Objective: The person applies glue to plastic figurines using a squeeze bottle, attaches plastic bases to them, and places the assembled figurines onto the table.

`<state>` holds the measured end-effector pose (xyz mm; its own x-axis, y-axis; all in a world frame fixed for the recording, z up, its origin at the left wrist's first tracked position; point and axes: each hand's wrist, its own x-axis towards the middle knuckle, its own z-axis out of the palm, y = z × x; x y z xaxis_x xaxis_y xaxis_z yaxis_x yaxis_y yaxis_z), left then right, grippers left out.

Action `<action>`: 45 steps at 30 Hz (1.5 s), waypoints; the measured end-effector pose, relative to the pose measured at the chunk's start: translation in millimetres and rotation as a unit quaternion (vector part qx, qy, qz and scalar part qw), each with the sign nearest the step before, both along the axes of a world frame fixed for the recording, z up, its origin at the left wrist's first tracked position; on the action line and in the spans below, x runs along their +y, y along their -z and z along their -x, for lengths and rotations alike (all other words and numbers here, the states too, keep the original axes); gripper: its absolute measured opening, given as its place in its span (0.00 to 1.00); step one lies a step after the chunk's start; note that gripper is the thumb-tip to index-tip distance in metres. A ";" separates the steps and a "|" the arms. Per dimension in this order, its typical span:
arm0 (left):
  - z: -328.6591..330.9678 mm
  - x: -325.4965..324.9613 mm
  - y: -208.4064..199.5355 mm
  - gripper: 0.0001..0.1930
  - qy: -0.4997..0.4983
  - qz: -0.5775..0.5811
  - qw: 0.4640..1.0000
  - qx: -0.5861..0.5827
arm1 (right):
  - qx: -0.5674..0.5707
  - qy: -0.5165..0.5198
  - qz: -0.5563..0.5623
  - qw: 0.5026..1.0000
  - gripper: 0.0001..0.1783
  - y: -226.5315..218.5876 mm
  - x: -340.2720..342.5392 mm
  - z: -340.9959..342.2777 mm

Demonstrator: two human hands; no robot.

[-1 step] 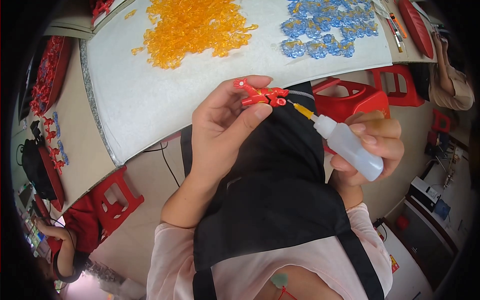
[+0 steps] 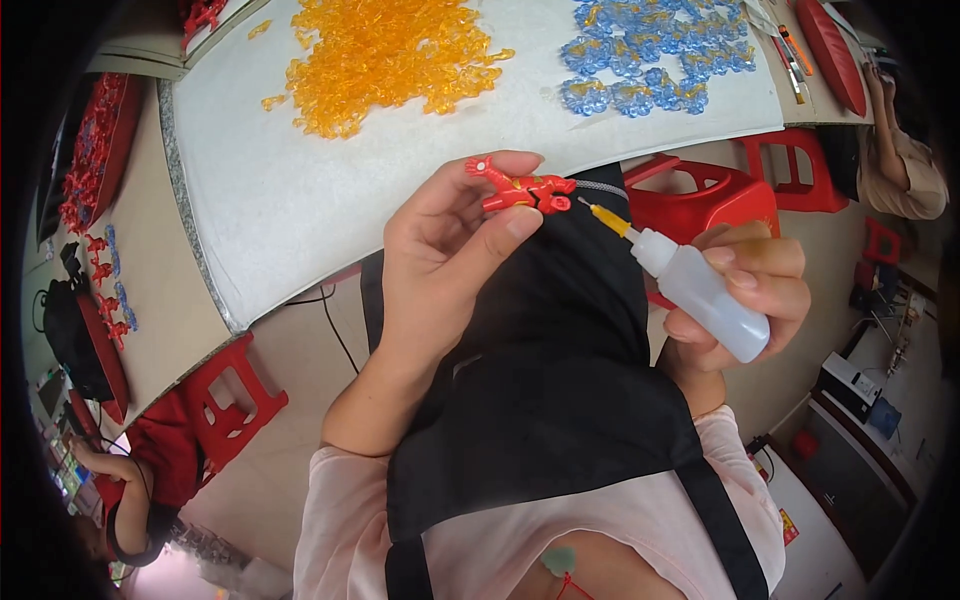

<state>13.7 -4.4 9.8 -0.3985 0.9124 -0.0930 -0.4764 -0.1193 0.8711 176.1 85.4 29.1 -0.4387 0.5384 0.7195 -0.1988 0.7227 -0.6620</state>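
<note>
Over your lap, in front of the black apron (image 2: 530, 420), both hands are occupied. Your left hand (image 2: 440, 245) has a small red plastic figurine with yellow markings (image 2: 527, 188) pinched between thumb and fingers, lying roughly sideways, just past the near edge of the sheet. Your right hand (image 2: 772, 285) is wrapped round a translucent white plastic squeeze bottle (image 2: 708, 300), tilted with its nozzle up and to the left. The yellow needle tip (image 2: 610, 221) points at the figurine's right end, just beside it, with a slight gap.

Beyond the hands: a white sheet (image 2: 240, 190) covers most of the beige worktop (image 2: 828, 110). On it, a big heap of clear orange plastic pieces (image 2: 385, 65) in the middle, a few strays to its left; clear blue plastic pieces with yellowish parts (image 2: 650, 55) grouped at the right. Past the sheet's right side, an orange-handled tool (image 2: 797, 50) and a red oval object (image 2: 832, 55).

To your left, a red tray (image 2: 122, 150) full of small red parts, plus red figures (image 2: 102, 270) next to blue pieces (image 2: 115, 250). Red plastic stool (image 2: 705, 200) right of your apron. Other people sit at far left and far right, partly visible.
</note>
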 end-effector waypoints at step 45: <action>32.2 -11.1 3.4 0.16 -0.051 0.038 0.997 -0.035 | -0.393 0.154 -0.185 0.887 0.16 17.8 155.9 107.1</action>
